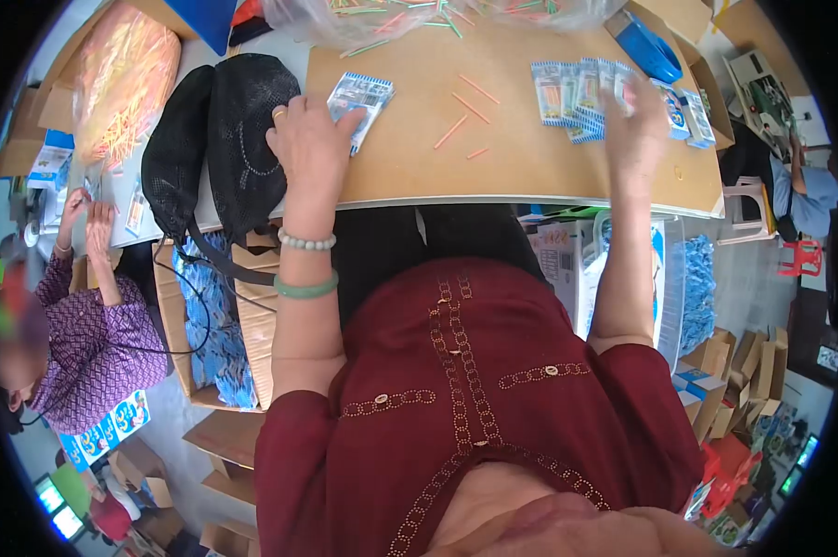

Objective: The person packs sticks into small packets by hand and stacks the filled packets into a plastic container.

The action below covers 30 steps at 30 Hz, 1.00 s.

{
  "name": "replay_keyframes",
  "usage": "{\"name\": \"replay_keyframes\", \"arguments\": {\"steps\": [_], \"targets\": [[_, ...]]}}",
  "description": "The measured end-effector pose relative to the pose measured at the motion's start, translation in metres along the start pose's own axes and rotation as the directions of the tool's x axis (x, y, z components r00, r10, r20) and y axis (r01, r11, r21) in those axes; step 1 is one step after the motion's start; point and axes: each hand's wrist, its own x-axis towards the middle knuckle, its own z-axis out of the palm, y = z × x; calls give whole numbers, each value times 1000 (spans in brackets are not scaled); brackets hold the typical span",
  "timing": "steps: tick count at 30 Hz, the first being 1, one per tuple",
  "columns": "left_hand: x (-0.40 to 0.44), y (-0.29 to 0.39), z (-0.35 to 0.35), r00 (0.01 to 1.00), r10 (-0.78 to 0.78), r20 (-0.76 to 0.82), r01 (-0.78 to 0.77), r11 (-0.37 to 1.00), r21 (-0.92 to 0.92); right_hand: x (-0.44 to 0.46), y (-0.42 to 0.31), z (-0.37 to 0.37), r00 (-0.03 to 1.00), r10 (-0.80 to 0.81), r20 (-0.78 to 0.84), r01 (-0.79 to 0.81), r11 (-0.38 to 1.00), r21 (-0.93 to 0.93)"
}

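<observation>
My left hand [312, 144] rests at the left of the tan work board, beside a black mesh bag. Its thumb is spread away from the fingers and lies against a small pile of blue-and-white printed packets [361, 100]. Over at the right, my right hand [637, 130] is at a fanned row of similar clear-and-blue packets [567, 93]. Motion smears its fingers, so whether a packet is between them is unclear. Several thin orange-pink sticks [473, 109] lie loose on the board [419, 172] between my hands.
Plastic bags of coloured sticks [372, 23] stand at the back. A blue tape dispenser-like object [656, 51] sits back right. The black bag [242, 139] borders my left arm. Boxes of blue packets [219, 325] stand below the table. A co-worker [98, 325] sits at left.
</observation>
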Motion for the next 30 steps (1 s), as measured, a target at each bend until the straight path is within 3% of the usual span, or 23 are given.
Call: {"name": "replay_keyframes", "arguments": {"steps": [1, 3, 4, 6, 11, 14, 19, 23, 26, 30], "targets": [[1, 2, 1, 1000, -16, 18, 15, 999, 38, -7, -23, -3, 965, -119, 232, 70, 976, 208], [7, 7, 2, 998, -32, 49, 26, 993, 112, -28, -64, 12, 797, -240, 555, 199, 971, 133], [9, 7, 3, 998, -23, 50, 17, 994, 109, -30, -70, 16, 800, -231, 554, 192, 973, 128], [10, 4, 3, 999, -37, 31, 35, 997, 70, -27, -79, 24, 764, -395, 511, 271, 914, 302], [11, 2, 8, 993, -111, -48, 105, 988, -115, -5, -112, 52, 694, -443, 567, 313, 896, 317], [11, -3, 13, 989, -104, -103, 86, 981, -172, 7, -128, 66, 579, -382, 721, 232, 924, 304], [10, -7, 13, 988, -68, -141, 40, 980, -195, 8, -128, 73, 623, -552, 554, 491, 828, 272], [12, -8, 10, 992, -86, -91, 68, 979, -191, 26, -131, 82, 542, -644, 539, 579, 752, 316], [13, -13, 10, 993, -101, -59, 83, 966, -247, 67, -137, 104, 638, -552, 537, 401, 834, 380], [14, -12, 5, 995, -75, -64, 57, 966, -254, 130, -180, 145, 739, -590, 327, 424, 783, 456]]}}
